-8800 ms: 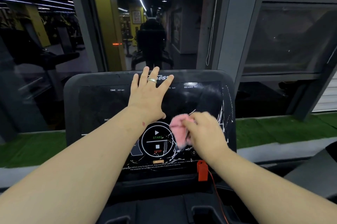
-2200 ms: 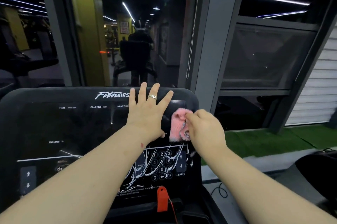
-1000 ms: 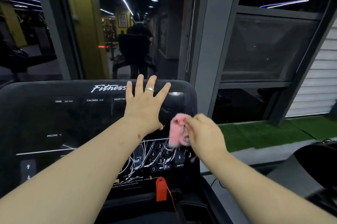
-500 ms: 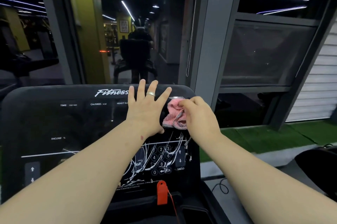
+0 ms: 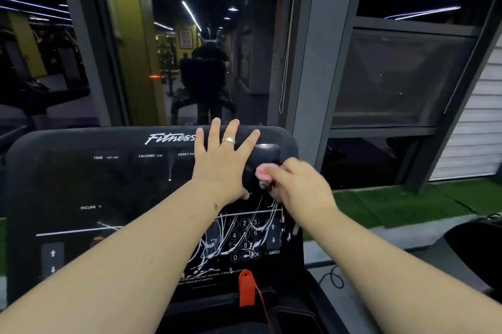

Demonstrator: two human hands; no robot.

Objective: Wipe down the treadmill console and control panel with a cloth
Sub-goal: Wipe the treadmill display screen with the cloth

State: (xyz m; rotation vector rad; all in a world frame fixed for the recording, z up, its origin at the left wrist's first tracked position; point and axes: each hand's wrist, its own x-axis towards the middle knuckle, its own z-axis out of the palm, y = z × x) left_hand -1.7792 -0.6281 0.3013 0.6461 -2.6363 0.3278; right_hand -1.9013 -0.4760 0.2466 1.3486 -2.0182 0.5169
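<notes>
The black treadmill console [image 5: 81, 184] fills the lower left, with white labels and a number keypad [image 5: 244, 238] streaked by white scratch marks. My left hand [image 5: 222, 162] lies flat with fingers spread on the console's upper right, a ring on one finger. My right hand [image 5: 301, 189] is blurred and grips a pink cloth [image 5: 262, 170] against the console's right side, just right of my left hand. Most of the cloth is hidden inside the fist.
A red safety key [image 5: 246, 289] with a thin red cord hangs below the keypad. A dark glass wall and a grey pillar [image 5: 312, 62] stand behind the console. Green turf [image 5: 394, 203] and a black cable [image 5: 332, 278] lie to the right.
My right hand has dropped with the cloth from the console's top right corner to just above the keypad. My left hand stays flat in the same place.
</notes>
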